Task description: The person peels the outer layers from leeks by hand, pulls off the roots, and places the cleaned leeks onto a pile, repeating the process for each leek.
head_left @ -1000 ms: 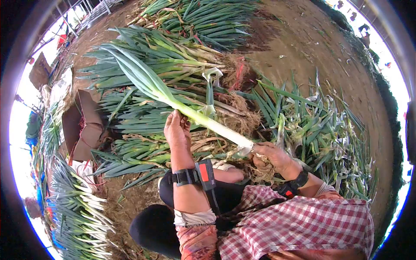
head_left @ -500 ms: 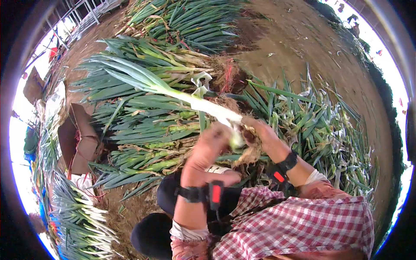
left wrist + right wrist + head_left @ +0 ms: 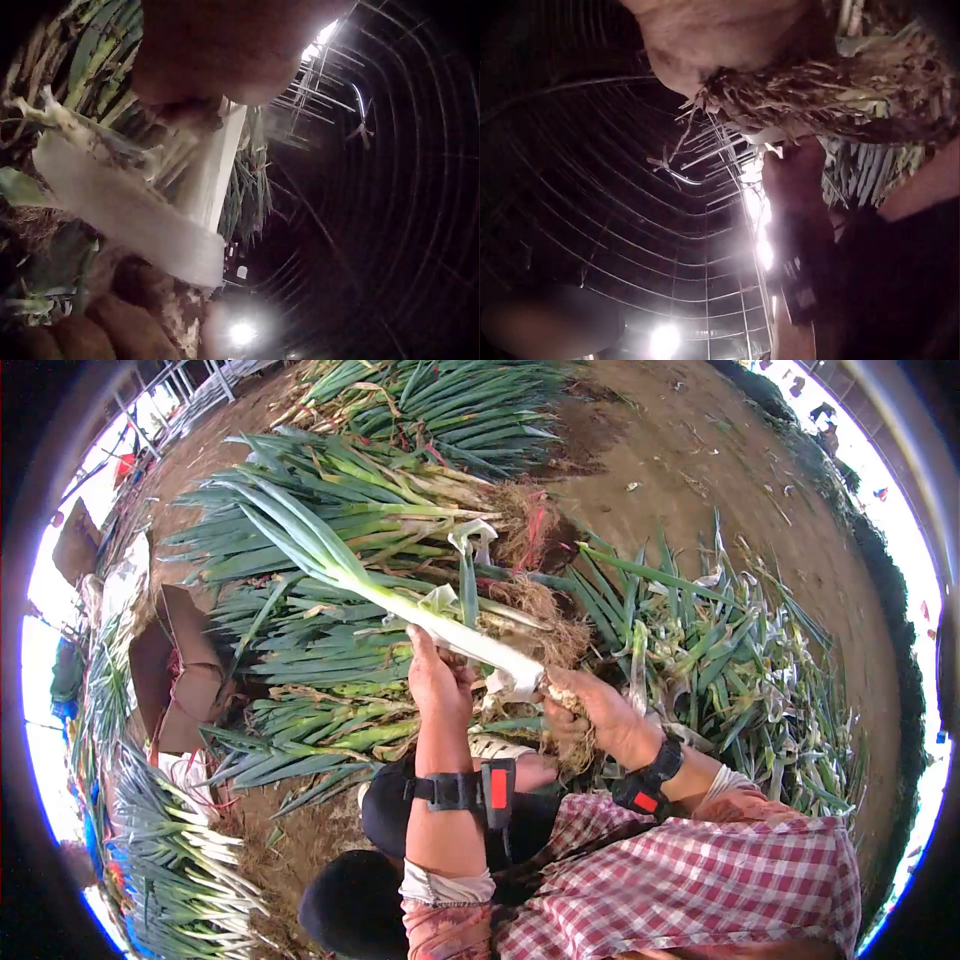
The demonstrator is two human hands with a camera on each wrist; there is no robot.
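Onion bundles (image 3: 320,625): beyond both hands. Long green onion (image 3: 470,641): spans the hands diagonally. Right hand (image 3: 610,722): closed round its root end. Left hand (image 3: 440,685): holds the stalk, leaves extending past it. Pale peel strip (image 3: 127,210): between the hands.

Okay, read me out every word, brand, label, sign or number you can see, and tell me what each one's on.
No readable text anywhere.
Left wrist unit: red patch, no legible lettering.
Right wrist unit: the same.
Cardboard box: no print I can make out.
Anything farther off: too small or blurred to read.
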